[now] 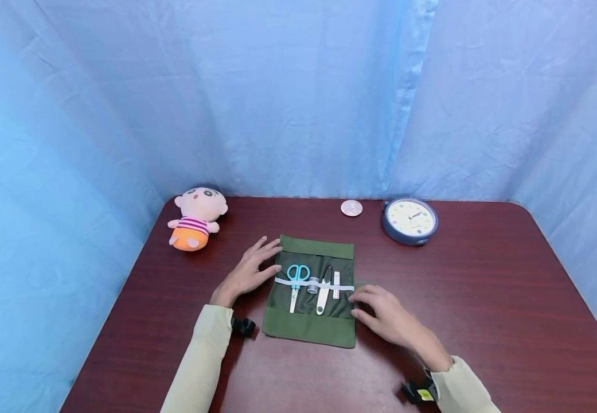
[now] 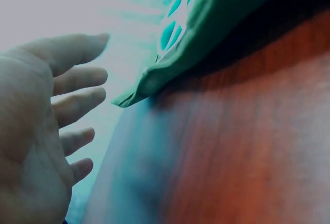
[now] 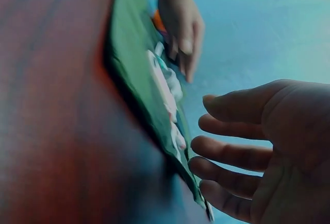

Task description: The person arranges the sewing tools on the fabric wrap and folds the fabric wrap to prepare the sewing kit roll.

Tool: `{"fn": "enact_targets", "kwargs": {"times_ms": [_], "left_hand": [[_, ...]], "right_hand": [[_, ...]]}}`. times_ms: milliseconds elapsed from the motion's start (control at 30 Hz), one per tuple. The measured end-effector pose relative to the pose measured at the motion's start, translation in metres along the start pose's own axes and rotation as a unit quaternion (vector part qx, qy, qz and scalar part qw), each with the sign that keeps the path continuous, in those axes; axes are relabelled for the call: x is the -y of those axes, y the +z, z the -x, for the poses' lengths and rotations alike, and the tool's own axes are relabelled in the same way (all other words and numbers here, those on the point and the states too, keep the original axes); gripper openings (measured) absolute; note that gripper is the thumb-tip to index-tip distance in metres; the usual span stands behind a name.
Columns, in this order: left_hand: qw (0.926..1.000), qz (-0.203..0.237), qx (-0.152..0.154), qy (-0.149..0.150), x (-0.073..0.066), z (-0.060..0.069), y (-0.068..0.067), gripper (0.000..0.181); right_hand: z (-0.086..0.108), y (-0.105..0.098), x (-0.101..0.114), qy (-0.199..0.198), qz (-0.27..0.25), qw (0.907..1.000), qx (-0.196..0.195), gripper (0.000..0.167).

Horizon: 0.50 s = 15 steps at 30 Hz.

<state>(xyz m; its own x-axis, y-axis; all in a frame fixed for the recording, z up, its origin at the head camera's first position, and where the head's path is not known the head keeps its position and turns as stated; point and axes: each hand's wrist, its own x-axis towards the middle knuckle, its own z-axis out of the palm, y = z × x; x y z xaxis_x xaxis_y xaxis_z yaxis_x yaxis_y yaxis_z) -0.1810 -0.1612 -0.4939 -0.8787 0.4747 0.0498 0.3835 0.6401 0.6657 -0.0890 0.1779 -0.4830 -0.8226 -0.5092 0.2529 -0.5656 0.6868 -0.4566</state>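
Note:
A green fabric tool roll (image 1: 308,327) lies unfolded on the table. Under its white elastic band (image 1: 347,288) sit scissors with teal handles (image 1: 295,287), a small grey spool (image 1: 313,285), a white-and-black slim tool (image 1: 323,295) and a narrow white piece (image 1: 336,285). My left hand (image 1: 249,271) is beside the roll's upper left edge, fingers spread and holding nothing; in the left wrist view the hand (image 2: 46,116) appears apart from the cloth. At the right edge is my right hand (image 1: 383,312), its fingers loosely bent and empty; whether the fingertips touch the fabric I cannot tell.
A plush doll (image 1: 195,221) with orange shorts lies at the table's back left. Along the back are a pale round disc (image 1: 351,207) and a blue round clock (image 1: 410,221). Light blue curtains (image 1: 298,103) hang behind and beside the dark red-brown table (image 1: 504,321).

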Motion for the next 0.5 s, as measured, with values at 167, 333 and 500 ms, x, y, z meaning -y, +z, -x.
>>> {"fn": "enact_targets", "kwargs": {"times_ms": [167,333,500], "left_hand": [[0.999,-0.038,0.025,-0.002,-0.005,-0.013,-0.002,0.061],[0.9933,-0.094,0.066,-0.008,-0.007,-0.023,0.001,0.07],[0.9876,-0.123,0.095,-0.017,-0.008,-0.027,0.004,0.07]], "right_hand": [[0.014,0.004,0.016,-0.053,0.031,0.9977,0.029,0.028],[0.028,0.007,0.034,-0.104,0.087,0.9882,0.07,0.044],[0.042,0.009,0.046,-0.091,0.119,0.9791,0.137,0.056]]}}
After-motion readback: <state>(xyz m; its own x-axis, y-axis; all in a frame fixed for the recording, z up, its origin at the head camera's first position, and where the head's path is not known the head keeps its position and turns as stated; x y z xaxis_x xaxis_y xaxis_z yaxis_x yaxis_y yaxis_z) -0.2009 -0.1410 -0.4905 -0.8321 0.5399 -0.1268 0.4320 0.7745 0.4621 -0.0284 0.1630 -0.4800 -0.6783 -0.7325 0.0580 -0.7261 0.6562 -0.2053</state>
